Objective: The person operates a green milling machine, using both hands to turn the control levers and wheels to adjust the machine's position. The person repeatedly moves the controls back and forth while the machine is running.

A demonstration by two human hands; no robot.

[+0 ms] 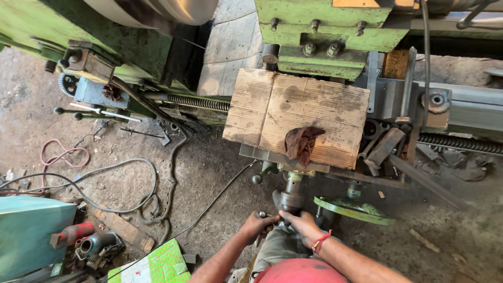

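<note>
Nearest to the camera is a red helmet (300, 271) at the bottom edge, and just beyond it I see both hands. From this single head view, the left hand (258, 224) is closed around a small metal handle (262, 214), and the right hand (299, 222), with a red band (320, 241) at the wrist, wraps its fingers on the dark steel shaft (291, 199) that sticks out from the front of the green lathe (325, 36). The shaft is just below a sheet of cardboard (296, 112), where a brown rag (301, 142) lies near the edge.

I judge several dangers. Both hands are very close together on oily metal, so one grip may slip and a knuckle could hit the green handwheel (353, 209) beside them. The rag could slide off the cardboard and fall on the hands. Cables (105, 183) lie loose on the dirt floor (209, 167) to the left, and a foot may catch them if the person steps back.
</note>
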